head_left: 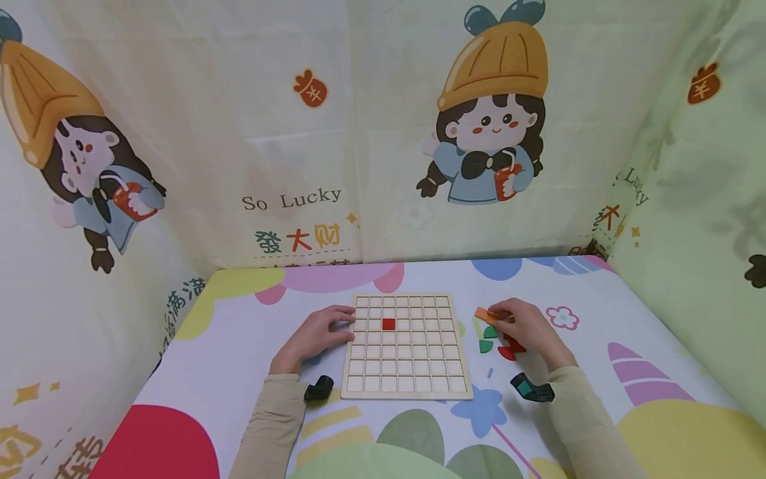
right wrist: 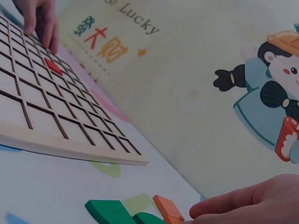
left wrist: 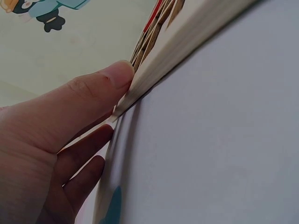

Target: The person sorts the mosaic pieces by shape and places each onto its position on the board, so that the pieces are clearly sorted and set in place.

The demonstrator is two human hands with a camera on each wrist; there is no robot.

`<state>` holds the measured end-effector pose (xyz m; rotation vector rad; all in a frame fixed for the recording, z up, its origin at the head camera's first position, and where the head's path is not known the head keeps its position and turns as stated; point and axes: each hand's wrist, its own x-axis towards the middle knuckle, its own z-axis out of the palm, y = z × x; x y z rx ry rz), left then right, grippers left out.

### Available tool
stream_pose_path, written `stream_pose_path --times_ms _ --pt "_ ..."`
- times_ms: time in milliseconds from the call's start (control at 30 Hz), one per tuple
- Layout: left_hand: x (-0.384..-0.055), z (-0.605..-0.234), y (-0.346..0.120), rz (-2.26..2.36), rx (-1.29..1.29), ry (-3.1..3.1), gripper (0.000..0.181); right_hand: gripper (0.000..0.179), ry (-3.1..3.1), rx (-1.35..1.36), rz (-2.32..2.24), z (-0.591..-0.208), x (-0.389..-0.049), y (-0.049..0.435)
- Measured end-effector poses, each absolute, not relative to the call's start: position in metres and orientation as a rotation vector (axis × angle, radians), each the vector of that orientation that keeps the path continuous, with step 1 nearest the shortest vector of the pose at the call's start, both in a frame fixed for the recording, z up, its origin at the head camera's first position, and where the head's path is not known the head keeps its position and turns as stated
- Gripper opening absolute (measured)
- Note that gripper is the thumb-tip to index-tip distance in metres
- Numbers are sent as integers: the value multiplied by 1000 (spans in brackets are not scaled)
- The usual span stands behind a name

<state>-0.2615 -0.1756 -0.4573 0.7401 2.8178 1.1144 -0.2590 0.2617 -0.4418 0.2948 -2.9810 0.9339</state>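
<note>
1. Beige sleeves (head_left: 266, 426) sit closest to us, bottom of the head view, with a small black device (head_left: 319, 389) by the left wrist and a teal-and-black one (head_left: 534, 389) by the right.
2. Our left hand (head_left: 317, 332) is spread pretty wide, thumb and fingers against the left edge of the wooden grid board (head_left: 407, 397). Nothing's gripped there as far as we can see.
3. Our right hand (head_left: 529, 329) is narrow, fingers right at the orange piece (head_left: 483, 315). Can't tell if it's properly pinched yet, since the fingers cover one end.
4. That orange piece is on the table (head_left: 227, 359), just off the board's right side, so the right hand is way nearer than the left. Its long axis looks roughly side to side, and the board lies to its left. We'd guess that's the relation that counts.
5. Green pieces (head_left: 486, 346) and red pieces (head_left: 506, 353) crowd in on our side of it, so we could easily bump those.
6. One red square (head_left: 389, 324) sits in the board, third row from the far edge, third column from the left.
</note>
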Motion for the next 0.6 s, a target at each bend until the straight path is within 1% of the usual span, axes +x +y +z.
stream_pose_path --times_ms 167,333,600 --pt "-262 -457 -175 1098 726 2815 38 32 -2983 254 922 -442 -258 265" --pt "-262 -456 -176 1102 738 2821 38 30 -2987 286 923 -443 -258 265" --pt "-262 -457 -176 1091 747 2824 38 35 -3013 276 893 -446 -262 262"
